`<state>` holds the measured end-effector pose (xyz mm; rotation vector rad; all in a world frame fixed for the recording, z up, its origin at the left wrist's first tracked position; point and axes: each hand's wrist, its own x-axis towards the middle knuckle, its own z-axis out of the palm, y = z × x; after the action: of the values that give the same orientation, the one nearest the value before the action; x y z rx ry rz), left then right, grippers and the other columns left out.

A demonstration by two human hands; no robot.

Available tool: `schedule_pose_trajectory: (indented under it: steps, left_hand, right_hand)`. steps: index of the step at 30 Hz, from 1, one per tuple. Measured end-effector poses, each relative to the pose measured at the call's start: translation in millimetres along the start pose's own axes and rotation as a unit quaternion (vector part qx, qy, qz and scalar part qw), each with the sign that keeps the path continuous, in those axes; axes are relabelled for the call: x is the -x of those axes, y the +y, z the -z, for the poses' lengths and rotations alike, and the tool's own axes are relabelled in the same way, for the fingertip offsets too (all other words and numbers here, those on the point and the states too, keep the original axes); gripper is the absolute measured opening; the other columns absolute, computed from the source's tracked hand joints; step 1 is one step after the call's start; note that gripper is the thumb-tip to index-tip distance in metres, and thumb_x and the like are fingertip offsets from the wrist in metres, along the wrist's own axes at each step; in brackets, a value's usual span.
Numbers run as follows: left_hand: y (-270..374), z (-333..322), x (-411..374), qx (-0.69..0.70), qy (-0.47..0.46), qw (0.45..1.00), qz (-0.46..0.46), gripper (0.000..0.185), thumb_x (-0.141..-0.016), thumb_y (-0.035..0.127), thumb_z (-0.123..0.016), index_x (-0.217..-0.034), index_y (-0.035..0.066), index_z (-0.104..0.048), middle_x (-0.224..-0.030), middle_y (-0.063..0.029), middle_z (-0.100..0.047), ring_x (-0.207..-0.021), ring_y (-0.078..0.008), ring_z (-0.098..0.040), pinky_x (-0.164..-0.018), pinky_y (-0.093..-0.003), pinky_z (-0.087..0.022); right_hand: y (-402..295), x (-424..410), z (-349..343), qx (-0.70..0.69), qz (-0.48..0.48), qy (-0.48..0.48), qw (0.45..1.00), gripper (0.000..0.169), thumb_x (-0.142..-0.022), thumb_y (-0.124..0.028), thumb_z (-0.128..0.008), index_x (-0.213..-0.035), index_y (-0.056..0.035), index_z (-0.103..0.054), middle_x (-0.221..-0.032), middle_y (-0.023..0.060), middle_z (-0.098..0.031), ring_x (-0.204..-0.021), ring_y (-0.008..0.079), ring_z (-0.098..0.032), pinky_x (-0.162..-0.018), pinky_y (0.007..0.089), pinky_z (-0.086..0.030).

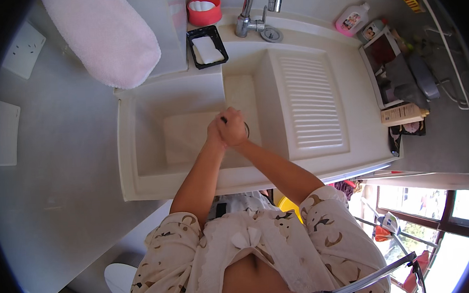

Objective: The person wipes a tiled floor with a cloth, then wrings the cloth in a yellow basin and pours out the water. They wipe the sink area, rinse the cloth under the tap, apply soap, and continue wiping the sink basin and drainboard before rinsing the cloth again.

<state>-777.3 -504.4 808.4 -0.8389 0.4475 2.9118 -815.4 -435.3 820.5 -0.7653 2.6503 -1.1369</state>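
Note:
My left hand (215,132) and my right hand (233,127) are pressed together above the basin of a pale sink (193,139). The right lies partly over the left and hides much of its palm and fingers. A small black thing (224,119) shows between the fingers; I cannot tell what it is or which hand has it. Part of a round rim shows just right of the hands. Beyond them stands a chrome faucet (244,24). A black soap dish (225,58) with a white bar of soap (207,50) sits at the sink's back edge.
A ribbed washboard (312,101) forms the sink's right part. Behind the soap dish is a red round container (204,16). A pink bottle (351,19), a beige bottle (401,114) and a white-framed bin (375,73) line the right side. A pink towel (111,41) hangs at upper left.

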Motion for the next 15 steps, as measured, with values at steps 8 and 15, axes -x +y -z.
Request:
schedule_pose_trajectory:
  steps: [8, 15]
  left_hand:
    - [18, -2, 1, -0.078, -0.049, 0.996, 0.014, 0.024, -0.089, 0.024, -0.060, -0.106, 0.007, -0.058, -0.097, -0.0075, -0.064, -0.087, -0.0233, -0.063, -0.079, -0.0387, -0.051]
    - [30, -19, 11, -0.127, -0.170, 0.973, -0.092, 0.024, -0.090, 0.013, -0.057, -0.113, 0.005, -0.054, -0.109, -0.0090, -0.062, -0.102, -0.0242, -0.059, -0.092, -0.0388, -0.046]
  right_hand:
    - [11, -12, 52, -0.205, -0.183, 0.100, 0.956, 0.037, -0.088, -0.030, -0.058, -0.079, 0.0057, -0.059, -0.069, 0.0182, -0.061, -0.061, 0.0327, -0.059, -0.059, 0.0422, -0.046]
    - [20, 11, 105, -0.327, -0.195, -0.124, 0.916, 0.034, -0.090, -0.035, -0.059, -0.101, -0.0025, -0.062, -0.082, 0.0045, -0.059, -0.072, 0.0162, -0.058, -0.067, 0.0316, -0.052]
